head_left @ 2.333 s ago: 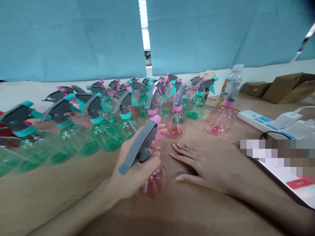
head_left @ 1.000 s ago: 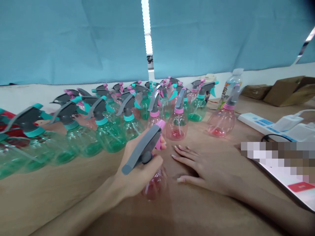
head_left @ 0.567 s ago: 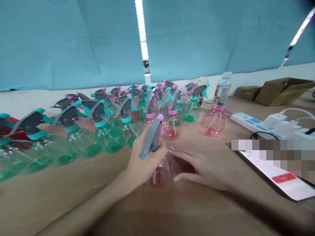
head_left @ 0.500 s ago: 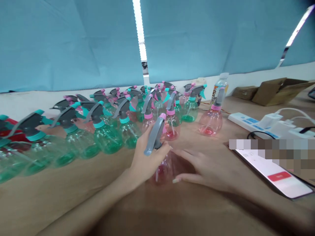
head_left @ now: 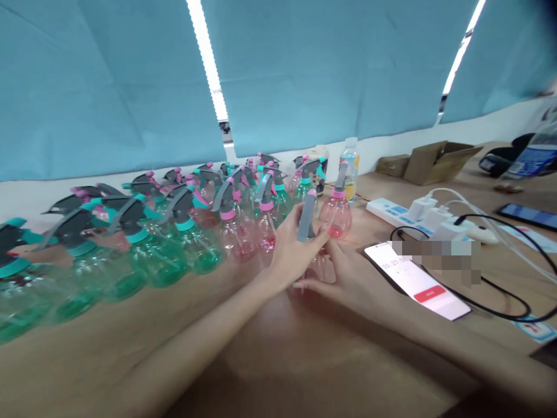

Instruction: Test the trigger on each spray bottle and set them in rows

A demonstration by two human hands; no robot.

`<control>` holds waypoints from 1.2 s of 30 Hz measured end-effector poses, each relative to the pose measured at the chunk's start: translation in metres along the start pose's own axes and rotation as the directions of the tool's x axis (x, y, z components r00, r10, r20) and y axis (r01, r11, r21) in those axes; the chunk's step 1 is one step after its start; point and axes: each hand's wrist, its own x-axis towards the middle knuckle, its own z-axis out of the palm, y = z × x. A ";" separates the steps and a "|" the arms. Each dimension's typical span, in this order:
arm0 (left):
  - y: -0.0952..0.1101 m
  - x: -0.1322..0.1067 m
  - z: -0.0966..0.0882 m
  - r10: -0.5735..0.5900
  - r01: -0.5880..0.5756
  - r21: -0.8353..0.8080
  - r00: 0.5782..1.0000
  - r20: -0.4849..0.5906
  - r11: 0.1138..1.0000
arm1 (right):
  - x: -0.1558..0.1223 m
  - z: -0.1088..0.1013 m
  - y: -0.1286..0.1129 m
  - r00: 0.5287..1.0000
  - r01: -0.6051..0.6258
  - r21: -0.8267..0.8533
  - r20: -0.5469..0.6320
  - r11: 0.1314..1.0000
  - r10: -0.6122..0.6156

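A pink clear spray bottle (head_left: 314,268) with a grey trigger head (head_left: 307,216) stands on the wooden table (head_left: 278,360). My left hand (head_left: 293,249) is wrapped round its neck under the trigger. My right hand (head_left: 346,273) curls against the bottle's round body from the right. Behind and to the left stand several green spray bottles (head_left: 152,255) and pink spray bottles (head_left: 237,241) with grey triggers.
A phone with a lit screen (head_left: 415,280) lies right of my hands. Behind it are a white power strip (head_left: 394,210) with plugs and a black cable (head_left: 500,290). A drink bottle (head_left: 349,165), a cardboard box (head_left: 439,159) and blue blinds (head_left: 304,75) are at the back.
My left hand has carried the pink bottle forward and to the right, closer to the row. My right hand, flat on the table before, now cups the bottle's body. The view has swung right.
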 end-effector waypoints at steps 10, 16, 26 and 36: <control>-0.009 0.016 -0.007 0.018 -0.019 0.021 0.997 0.070 1.000 | 0.033 -0.019 0.024 0.999 -0.010 -0.168 0.029 0.986 0.015; -0.012 -0.026 -0.043 0.014 -0.019 0.097 0.999 0.050 0.995 | 0.062 -0.023 0.030 0.997 -0.059 -0.281 0.031 0.958 0.070; -0.043 -0.075 -0.061 -0.035 -0.060 0.336 0.962 0.269 0.940 | 0.093 -0.021 0.023 0.975 -0.173 -0.400 0.063 0.900 0.215; -0.053 -0.077 -0.030 0.079 -0.237 0.356 0.911 0.405 0.904 | 0.100 -0.014 0.025 0.971 -0.195 -0.394 0.051 0.898 0.233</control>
